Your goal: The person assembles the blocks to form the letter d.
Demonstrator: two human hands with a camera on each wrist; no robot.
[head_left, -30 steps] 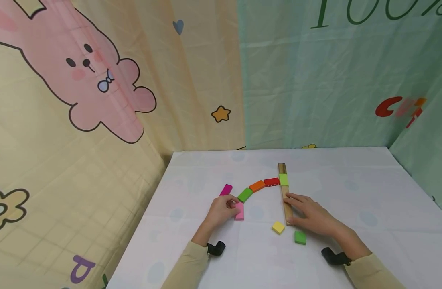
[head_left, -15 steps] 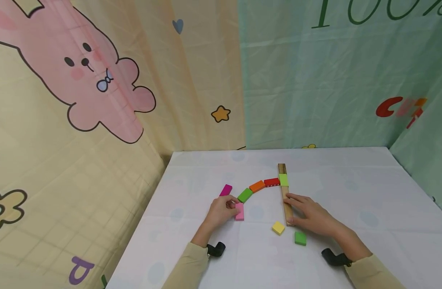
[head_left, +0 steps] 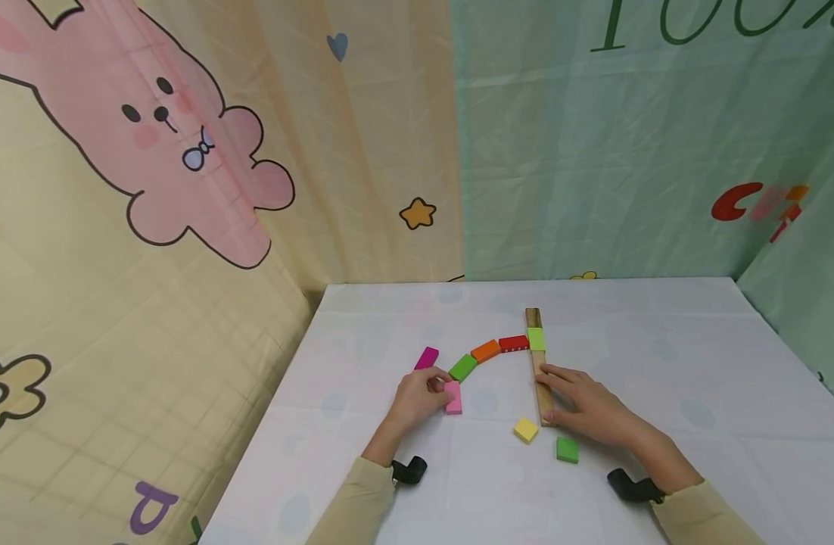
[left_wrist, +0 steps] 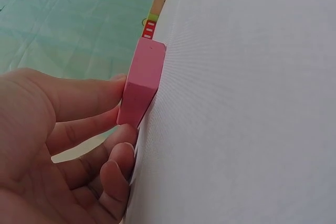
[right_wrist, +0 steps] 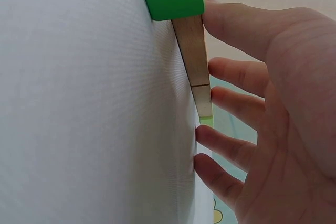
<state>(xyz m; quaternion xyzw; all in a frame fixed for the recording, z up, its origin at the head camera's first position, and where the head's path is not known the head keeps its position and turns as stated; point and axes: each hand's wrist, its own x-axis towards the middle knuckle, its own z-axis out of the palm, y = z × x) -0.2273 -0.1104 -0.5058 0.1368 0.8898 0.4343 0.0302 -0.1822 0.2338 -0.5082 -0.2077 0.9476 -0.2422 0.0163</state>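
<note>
Sort of place: a curtained-off nook, kinda nursery-ish, can't tell if it's somebody's home or not
Left side: pale yellow printed fabric drape (head_left: 49, 227) with a big pink cartoon rabbit (head_left: 185, 197)
Right side: wrinkly mint-green fabric drape (head_left: 594, 151), dark green printed digits (head_left: 612, 26)
Down low: flat white cloth-covered tabletop (head_left: 628, 325), small bright rectangular toy-like blocks (head_left: 486, 351)

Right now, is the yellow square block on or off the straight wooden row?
Off: the head view shows the yellow square block on the white tabletop, beside the straight wooden row.
</note>
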